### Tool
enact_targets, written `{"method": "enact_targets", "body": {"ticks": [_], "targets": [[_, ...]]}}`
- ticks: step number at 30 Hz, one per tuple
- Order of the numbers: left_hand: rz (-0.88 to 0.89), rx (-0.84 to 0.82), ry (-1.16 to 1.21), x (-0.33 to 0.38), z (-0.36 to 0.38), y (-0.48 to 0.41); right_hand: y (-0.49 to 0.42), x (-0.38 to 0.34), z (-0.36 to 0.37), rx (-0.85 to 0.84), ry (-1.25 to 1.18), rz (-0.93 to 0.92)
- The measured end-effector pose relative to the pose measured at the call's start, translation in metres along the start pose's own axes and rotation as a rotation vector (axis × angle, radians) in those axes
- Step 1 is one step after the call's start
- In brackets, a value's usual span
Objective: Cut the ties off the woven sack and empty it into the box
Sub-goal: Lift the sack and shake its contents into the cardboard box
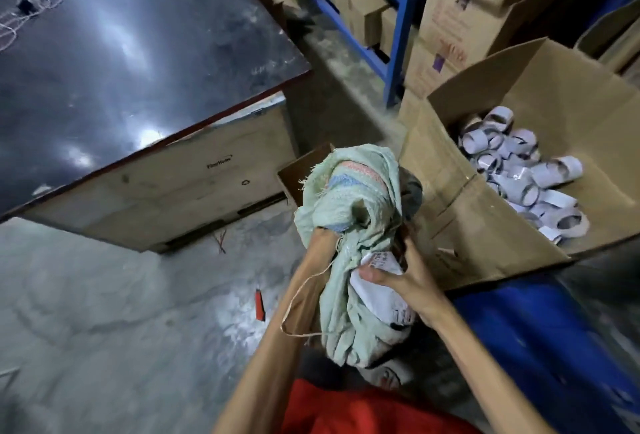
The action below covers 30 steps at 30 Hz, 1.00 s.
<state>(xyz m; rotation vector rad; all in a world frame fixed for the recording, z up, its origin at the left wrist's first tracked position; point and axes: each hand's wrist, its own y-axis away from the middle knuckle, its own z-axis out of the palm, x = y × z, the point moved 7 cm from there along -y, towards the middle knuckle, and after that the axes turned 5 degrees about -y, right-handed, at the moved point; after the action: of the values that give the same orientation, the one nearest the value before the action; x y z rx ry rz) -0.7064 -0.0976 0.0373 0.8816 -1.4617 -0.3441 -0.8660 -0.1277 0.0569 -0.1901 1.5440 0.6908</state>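
Observation:
A crumpled pale green woven sack (pixel 349 212) with a pink and blue stripe hangs limp in front of me, left of the open cardboard box (pixel 485 225). My left hand (pixel 323 243) is mostly buried in the sack's folds, gripping it. My right hand (pixel 398 277) clutches the sack's lower part where a white printed panel (pixel 377 291) shows. A thin tan string (pixel 298 298) loops down from the sack over my left forearm. Several white and grey rolls (pixel 519 170) lie inside the box.
A dark shiny tabletop (pixel 121 52) with a board side stands at the left. A red cutter (pixel 259 304) lies on the concrete floor. Blue shelving (pixel 398 18) and stacked cartons (pixel 460 18) stand behind the box. Blue material (pixel 540 347) lies at the lower right.

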Motion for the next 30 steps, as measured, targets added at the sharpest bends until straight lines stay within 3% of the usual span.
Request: {"method": "enact_targets", "body": {"ticks": [3, 9, 18, 22, 25, 27, 29, 30], "targets": [[-0.108, 0.002, 0.009, -0.008, -0.021, -0.046, -0.057, 0.025, 0.012, 0.004, 0.040, 0.111], [-0.286, -0.038, 0.018, -0.018, -0.080, -0.225, -0.205, 0.083, 0.041, 0.091, -0.013, 0.374], [-0.352, -0.206, 0.069, -0.070, -0.112, -0.499, -0.433, 0.218, 0.060, 0.126, -0.096, 0.636], [-0.418, -0.096, -0.150, -0.106, -0.131, -0.594, -0.517, 0.285, 0.045, 0.131, 0.169, 0.595], [-0.272, 0.116, -0.591, -0.097, -0.144, -0.629, -0.563, 0.324, 0.033, 0.185, 0.726, 0.429], [-0.150, 0.158, -0.830, -0.087, -0.138, -0.632, -0.571, 0.341, 0.033, 0.238, 0.994, 0.500], [-0.050, 0.171, -0.974, -0.085, -0.133, -0.629, -0.572, 0.344, 0.033, 0.346, 1.076, 0.525], [0.010, 0.193, -1.050, -0.087, -0.134, -0.624, -0.569, 0.340, 0.032, 0.420, 0.999, 0.491]]}}
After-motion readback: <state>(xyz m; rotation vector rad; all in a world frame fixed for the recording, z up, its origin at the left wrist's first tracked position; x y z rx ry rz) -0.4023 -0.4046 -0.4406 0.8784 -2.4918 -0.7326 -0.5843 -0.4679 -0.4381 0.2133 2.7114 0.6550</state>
